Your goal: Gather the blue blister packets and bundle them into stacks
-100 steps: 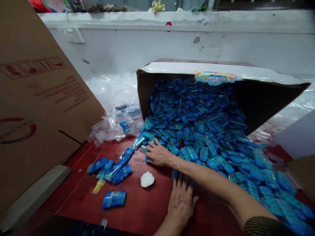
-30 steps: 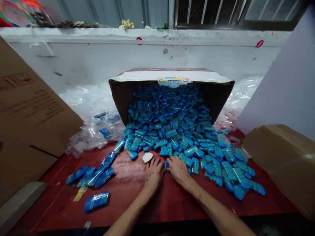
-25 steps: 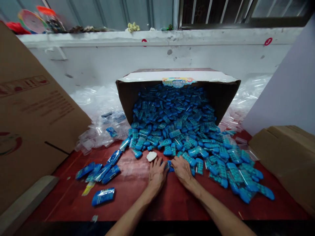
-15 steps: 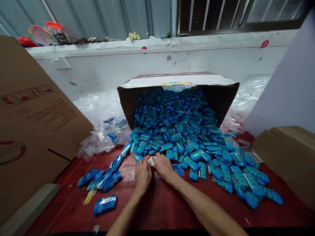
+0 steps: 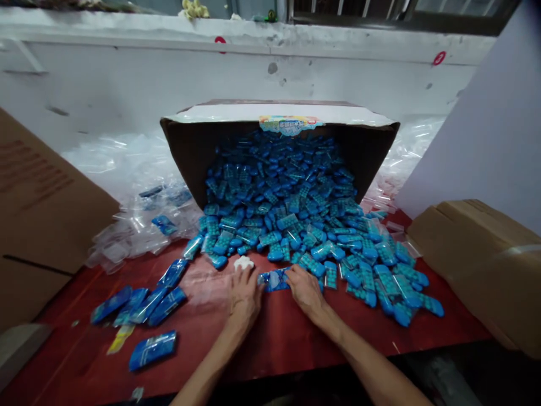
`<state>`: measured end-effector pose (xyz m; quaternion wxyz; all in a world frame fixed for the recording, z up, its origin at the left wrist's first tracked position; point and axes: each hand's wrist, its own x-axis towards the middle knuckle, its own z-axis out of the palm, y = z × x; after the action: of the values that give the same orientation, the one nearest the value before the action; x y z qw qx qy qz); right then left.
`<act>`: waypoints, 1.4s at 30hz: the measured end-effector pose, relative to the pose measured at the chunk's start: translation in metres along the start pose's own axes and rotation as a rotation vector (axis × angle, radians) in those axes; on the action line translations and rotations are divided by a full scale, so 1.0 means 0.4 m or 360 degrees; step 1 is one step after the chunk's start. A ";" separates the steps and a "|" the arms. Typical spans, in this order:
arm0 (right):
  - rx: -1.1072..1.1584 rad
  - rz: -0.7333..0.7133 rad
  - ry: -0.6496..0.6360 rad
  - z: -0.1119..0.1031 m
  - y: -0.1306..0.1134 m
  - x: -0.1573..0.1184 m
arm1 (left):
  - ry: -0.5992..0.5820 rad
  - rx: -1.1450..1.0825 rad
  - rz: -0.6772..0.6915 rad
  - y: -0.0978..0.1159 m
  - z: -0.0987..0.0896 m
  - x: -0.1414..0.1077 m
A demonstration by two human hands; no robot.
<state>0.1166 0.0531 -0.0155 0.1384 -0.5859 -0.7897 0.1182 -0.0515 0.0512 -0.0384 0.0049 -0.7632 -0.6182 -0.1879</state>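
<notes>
A small blue printed packet (image 5: pixel 274 279) lies flat between my two hands on the red tabletop. Fingers of my right hand (image 5: pixel 305 288) are bent over its right end and pinch it there. My left hand (image 5: pixel 245 292) rests palm down at the packet's left end, its thumb side beside it and its fingers stretched forward and apart. Just beyond those fingertips is a small white lobed piece (image 5: pixel 244 263), which they seem to touch. A large heap of clear packs with blue ends and teal beads (image 5: pixel 291 220) spreads toward both hands.
The heap spills from a cardboard box (image 5: pixel 181 158) lying on its side. Several blue filled packets (image 5: pixel 152 349) lie at left on the red table (image 5: pixel 203 361). Clear plastic pieces (image 5: pixel 139 225) pile behind them. Cardboard boxes stand at left (image 5: pixel 46 220) and right (image 5: pixel 469 270).
My hands have moved apart, and the white piece that was between my fingers now lies by my left fingertips. My right hand has come onto the blue packet. The camera view has tilted down.
</notes>
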 end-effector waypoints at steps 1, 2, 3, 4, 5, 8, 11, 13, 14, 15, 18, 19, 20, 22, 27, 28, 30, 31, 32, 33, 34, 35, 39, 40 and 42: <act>-0.0079 0.0061 0.0027 0.009 0.012 -0.011 | -0.0059 -0.0006 0.0067 0.022 0.007 -0.002; -0.0148 0.0100 0.0046 0.017 0.018 -0.016 | -0.0108 -0.0006 0.0087 0.041 0.016 -0.002; -0.0198 0.0109 0.0064 0.024 0.021 -0.017 | -0.0137 -0.0007 0.0085 0.056 0.025 -0.002; -0.0227 0.0100 0.0079 0.029 0.020 -0.015 | -0.0149 -0.0018 0.0072 0.066 0.032 -0.003; -0.0239 0.0083 0.0089 0.031 0.019 -0.012 | -0.0136 -0.0040 0.0049 0.071 0.037 -0.004; -0.0224 0.0021 0.0118 0.026 0.015 -0.008 | 0.0045 -0.0221 -0.0031 0.070 0.031 -0.015; -0.0132 -0.0011 0.0229 0.023 0.017 -0.018 | 0.0241 -0.0585 -0.0213 0.075 -0.004 -0.031; -0.0060 -0.0004 0.0314 0.027 0.017 -0.025 | 0.0204 -0.0875 -0.0466 0.088 -0.028 -0.037; -0.0038 0.0001 0.0336 0.030 0.016 -0.027 | 0.0156 -0.0999 -0.0598 0.095 -0.038 -0.037; -0.0022 0.0000 0.0343 0.032 0.015 -0.027 | 0.0108 -0.1099 -0.0701 0.102 -0.044 -0.036; 0.0040 -0.0018 0.0361 0.031 0.008 -0.022 | 0.0048 -0.1269 -0.0795 0.112 -0.048 -0.025; 0.0084 -0.0025 0.0385 0.027 0.005 -0.019 | 0.0058 -0.1311 -0.0812 0.113 -0.045 -0.021; 0.0141 -0.0034 0.0416 0.020 0.002 -0.018 | 0.0067 -0.1362 -0.0858 0.114 -0.043 -0.017; 0.0271 -0.0072 0.0481 0.004 -0.008 -0.020 | 0.0074 -0.1500 -0.1001 0.116 -0.039 -0.010; 0.0633 -0.0201 0.0541 -0.024 -0.015 -0.040 | -0.0114 -0.2059 -0.1143 0.139 -0.047 -0.004; 0.0762 -0.0162 0.0517 -0.023 -0.009 -0.038 | -0.0095 -0.2139 -0.1195 0.143 -0.048 -0.003; 0.1131 0.0084 0.0463 -0.015 0.005 -0.026 | -0.0090 -0.2274 -0.1222 0.150 -0.048 -0.001; 0.1348 0.0215 0.0347 -0.009 0.011 -0.018 | -0.0086 -0.2326 -0.1217 0.153 -0.047 0.001; 0.1555 0.0318 0.0202 -0.004 0.015 -0.010 | -0.0095 -0.2370 -0.1204 0.155 -0.046 0.002; 0.1726 0.0386 0.0063 -0.001 0.018 -0.003 | -0.0108 -0.2408 -0.1193 0.157 -0.045 0.003; 0.1834 0.0416 -0.0034 0.000 0.018 0.002 | -0.0124 -0.2437 -0.1185 0.159 -0.044 0.005; 0.1876 0.0419 -0.0065 0.000 0.017 0.006 | -0.0142 -0.2452 -0.1187 0.161 -0.042 0.006; 0.1622 0.0429 0.0121 -0.009 0.010 0.017 | -0.0153 -0.2327 -0.1240 0.165 -0.034 0.021; 0.1588 0.0450 0.0143 -0.010 0.009 0.020 | -0.0135 -0.2297 -0.1256 0.166 -0.033 0.026; 0.1522 0.0488 0.0192 -0.011 0.007 0.023 | -0.0110 -0.2333 -0.1291 0.170 -0.032 0.036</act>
<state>0.1181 0.0627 -0.0115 0.4177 -0.5718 -0.5427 0.4516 0.0115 0.0456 -0.0068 -0.5793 -0.2969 -0.5659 -0.5059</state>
